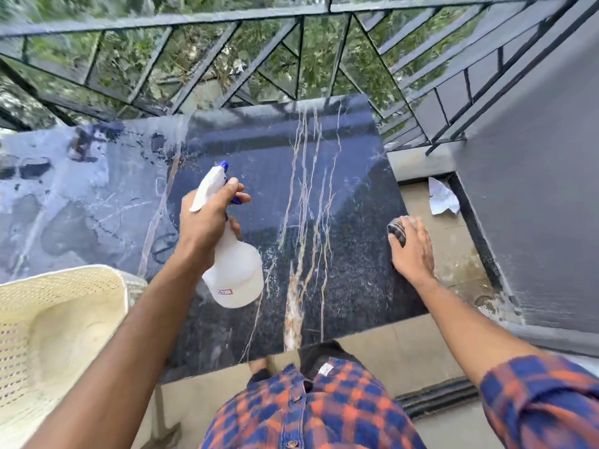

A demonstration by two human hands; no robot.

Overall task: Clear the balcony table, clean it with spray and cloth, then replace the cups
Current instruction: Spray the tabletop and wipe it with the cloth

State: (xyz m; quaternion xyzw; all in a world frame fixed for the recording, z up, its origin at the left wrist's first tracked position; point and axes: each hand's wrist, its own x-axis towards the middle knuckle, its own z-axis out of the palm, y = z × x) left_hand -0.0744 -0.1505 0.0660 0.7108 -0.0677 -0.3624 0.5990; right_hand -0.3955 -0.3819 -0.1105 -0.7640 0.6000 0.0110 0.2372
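As we look down on it, tabletop [356, 189]: dark polished stone with pale orange-white veins running from our edge toward the far edge; its left part shows blurred bright reflections.
Spray bottle [236, 273]: white translucent plastic with a white head and blue nozzle, held over the middle of the tabletop, nozzle toward the tabletop's far edge.
Sticker [224, 291]: small, white, red-bordered, low on the bottle; we cannot read its writing.
Left grip [207, 218]: closed round the bottle's neck, fingers curled over the blue trigger.
Cloth [397, 231]: dark with pale stripes, bunched at the tabletop's right edge.
Right grip [413, 247]: fingers curled over the cloth, holding it against the tabletop's right edge.
Chair [48, 319]: cream perforated plastic, just beside the tabletop's near-left corner.
Railing [227, 59]: black metal bars beyond the tabletop's far edge, green foliage behind.
Paper [442, 197]: crumpled and white, on the floor right of the tabletop.
Wall [534, 189]: grey, further right of the tabletop.
Shirt [308, 409]: blue-and-orange check, at the tabletop's near edge; a small white tag above it is too blurred to read.
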